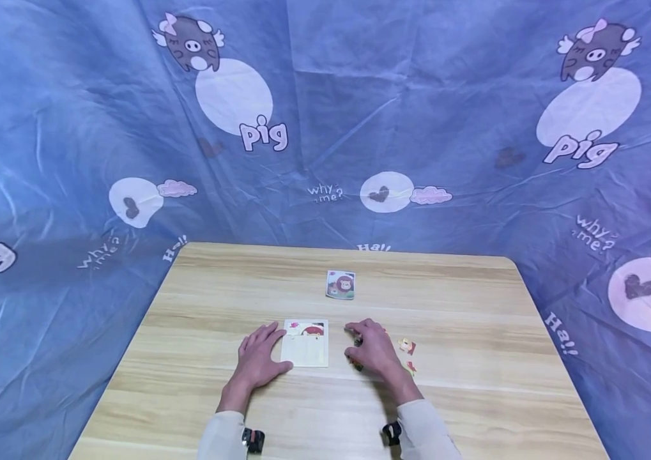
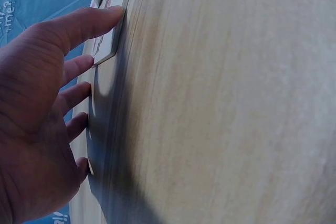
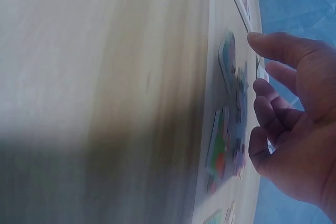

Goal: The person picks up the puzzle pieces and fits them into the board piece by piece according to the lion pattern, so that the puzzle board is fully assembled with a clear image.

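A white puzzle board (image 1: 305, 352) lies flat on the table, with colourful pieces along its top edge and a bare pale area below. My left hand (image 1: 259, 358) rests at its left side, fingers spread. In the left wrist view, the thumb (image 2: 107, 19) touches the board's edge. To the right of the board, my right hand (image 1: 372, 348) hovers above several loose puzzle pieces, thumb and fingers apart and slightly bent. The right wrist view shows nothing in its grasp and puzzle pieces (image 3: 227, 61) on the tabletop beneath; the hand partly hides them in the head view.
A small picture card (image 1: 340, 285) with a lion lies beyond the board. More loose pieces (image 1: 407, 346) sit to the right of my right hand. Blue printed cloth (image 1: 348, 128) surrounds the back and sides of the wooden table (image 1: 216, 287).
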`<state>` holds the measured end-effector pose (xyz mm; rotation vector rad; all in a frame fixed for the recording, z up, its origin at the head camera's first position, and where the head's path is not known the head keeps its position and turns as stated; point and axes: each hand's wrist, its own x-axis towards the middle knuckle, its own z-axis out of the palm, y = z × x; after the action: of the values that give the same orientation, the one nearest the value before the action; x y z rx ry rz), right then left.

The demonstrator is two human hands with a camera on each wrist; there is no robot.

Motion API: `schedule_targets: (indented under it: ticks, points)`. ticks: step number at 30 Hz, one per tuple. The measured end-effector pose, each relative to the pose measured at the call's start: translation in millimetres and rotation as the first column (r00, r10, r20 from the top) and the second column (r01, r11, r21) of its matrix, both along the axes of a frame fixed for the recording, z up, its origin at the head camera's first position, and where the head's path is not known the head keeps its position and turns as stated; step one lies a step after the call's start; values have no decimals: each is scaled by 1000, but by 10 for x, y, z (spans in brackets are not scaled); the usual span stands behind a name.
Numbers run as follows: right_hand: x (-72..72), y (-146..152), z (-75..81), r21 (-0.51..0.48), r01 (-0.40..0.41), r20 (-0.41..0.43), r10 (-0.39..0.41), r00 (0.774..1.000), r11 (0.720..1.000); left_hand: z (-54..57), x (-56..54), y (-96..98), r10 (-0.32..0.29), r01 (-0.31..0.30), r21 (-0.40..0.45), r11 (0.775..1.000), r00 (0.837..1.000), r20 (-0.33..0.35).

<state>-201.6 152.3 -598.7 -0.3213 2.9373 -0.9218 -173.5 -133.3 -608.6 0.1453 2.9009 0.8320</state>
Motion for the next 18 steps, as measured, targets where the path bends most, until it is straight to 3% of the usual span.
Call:
schedule_targets:
  ticks: [8, 13, 18]
  points:
    - [79, 97, -5, 2, 34, 32, -34, 999, 999, -2, -10, -2, 0, 0, -5, 1000, 1000, 5]
    - [85, 136, -21, 9, 69, -16, -68, 998, 998, 1, -19, -10, -1, 1, -14, 1000, 1000, 6]
    - [72, 165, -42, 90, 65, -55, -60, 997, 994, -11, -20, -15, -6, 6, -16, 1000, 1000, 5]
